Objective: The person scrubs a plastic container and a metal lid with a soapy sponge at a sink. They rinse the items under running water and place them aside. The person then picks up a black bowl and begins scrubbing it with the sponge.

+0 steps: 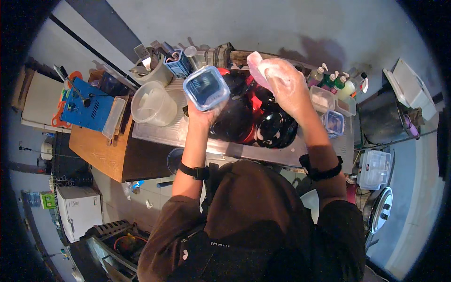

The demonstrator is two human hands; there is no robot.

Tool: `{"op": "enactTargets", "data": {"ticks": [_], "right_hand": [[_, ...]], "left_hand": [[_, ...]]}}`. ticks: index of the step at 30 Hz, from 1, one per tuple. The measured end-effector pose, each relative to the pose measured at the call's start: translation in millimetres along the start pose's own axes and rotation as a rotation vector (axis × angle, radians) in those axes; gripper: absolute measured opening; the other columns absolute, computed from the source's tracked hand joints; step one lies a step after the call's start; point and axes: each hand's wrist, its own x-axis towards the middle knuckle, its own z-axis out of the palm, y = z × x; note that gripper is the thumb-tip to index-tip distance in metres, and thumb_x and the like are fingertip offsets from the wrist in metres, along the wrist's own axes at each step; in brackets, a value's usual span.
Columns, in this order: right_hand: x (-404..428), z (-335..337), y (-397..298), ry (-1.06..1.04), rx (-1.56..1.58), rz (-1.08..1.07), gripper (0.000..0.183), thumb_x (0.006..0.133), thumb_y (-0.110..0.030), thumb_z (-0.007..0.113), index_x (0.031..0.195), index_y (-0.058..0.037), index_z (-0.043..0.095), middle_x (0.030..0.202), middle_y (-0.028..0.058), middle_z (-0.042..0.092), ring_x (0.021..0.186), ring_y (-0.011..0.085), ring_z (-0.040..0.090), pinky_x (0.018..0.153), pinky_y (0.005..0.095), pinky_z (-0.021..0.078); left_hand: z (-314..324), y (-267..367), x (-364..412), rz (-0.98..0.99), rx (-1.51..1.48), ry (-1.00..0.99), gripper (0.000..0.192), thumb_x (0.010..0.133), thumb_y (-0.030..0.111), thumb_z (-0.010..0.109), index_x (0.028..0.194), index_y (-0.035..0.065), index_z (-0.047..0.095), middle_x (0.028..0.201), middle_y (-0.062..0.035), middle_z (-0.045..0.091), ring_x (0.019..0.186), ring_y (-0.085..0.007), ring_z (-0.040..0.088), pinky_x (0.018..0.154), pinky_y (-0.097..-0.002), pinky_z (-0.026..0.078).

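My left hand (205, 114) holds up a clear square plastic container (206, 88) with a bluish rim, its open side seemingly towards me; the fingers are mostly hidden behind it. To its right, my right hand (287, 84) is closed around a pale pink sponge or cloth (259, 72), with white suds on the hand. Beneath both hands lie black, glossy dishes (234, 118) and red ones (256, 102) in a metal sink (246, 148). Foam clings to a black round dish (270, 128) near the sink's front.
A translucent plastic tub (154, 104) and a blue utensil basket (178, 65) stand left of the sink. On the right are pump bottles (329, 81), a clear box (321, 99) and a blue-rimmed container (333, 123). A wooden table (102, 151) adjoins at left.
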Motion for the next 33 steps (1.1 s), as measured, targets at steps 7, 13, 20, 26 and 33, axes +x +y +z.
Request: {"op": "enactTargets", "data": {"ticks": [7,13,20,26,33], "right_hand": [[-14.3,72.3,-14.4,0.003,-0.228,-0.368,0.036,0.085,0.000,0.061,0.120,-0.0079,0.069,0.107,0.0139,0.068,0.101,0.0309,0.068,0.086,0.0412,0.0577],[-9.0,139.9,59.2,-0.376,-0.396,-0.112,0.046,0.094,-0.021,0.056,0.137,-0.0056,0.058,0.136,0.0195,0.061,0.125,0.0377,0.060,0.108,0.0442,0.0472],[7.1,171.1,115.5,-0.446,0.236,0.308,0.049,0.106,-0.031,0.042,0.150,-0.0092,0.047,0.153,0.0147,0.049,0.140,0.0297,0.048,0.118,0.0429,0.0373],[-20.6,140.4,69.8,-0.138,1.332,0.807,0.028,0.103,-0.017,0.059,0.126,-0.0004,0.061,0.115,0.0098,0.070,0.103,0.0194,0.069,0.088,0.0296,0.0574],[-10.6,144.9,39.0,-0.047,1.259,0.681,0.034,0.098,-0.016,0.067,0.128,-0.0020,0.060,0.116,0.0088,0.069,0.099,0.0174,0.069,0.082,0.0320,0.0583]], "left_hand": [[2.4,-12.2,3.0,0.014,0.077,-0.139,0.043,0.103,0.040,0.045,0.124,0.0098,0.067,0.120,-0.0156,0.071,0.107,-0.0363,0.069,0.097,-0.0535,0.056],[6.5,-53.1,-12.1,0.073,0.390,-0.028,0.073,0.100,0.069,0.042,0.144,0.0120,0.053,0.140,-0.0126,0.062,0.126,-0.0335,0.060,0.111,-0.0519,0.045],[-0.3,-85.2,-22.1,0.084,0.492,0.058,0.070,0.101,0.070,0.041,0.141,0.0139,0.054,0.134,-0.0085,0.064,0.122,-0.0282,0.062,0.105,-0.0447,0.051],[-14.6,-69.4,-14.4,0.161,0.462,0.102,0.076,0.099,0.074,0.038,0.143,0.0144,0.053,0.136,-0.0079,0.063,0.124,-0.0272,0.061,0.107,-0.0456,0.049],[2.6,-55.4,-19.9,0.101,0.351,0.101,0.075,0.100,0.072,0.038,0.145,0.0134,0.051,0.140,-0.0109,0.061,0.128,-0.0311,0.060,0.111,-0.0489,0.045]]}}
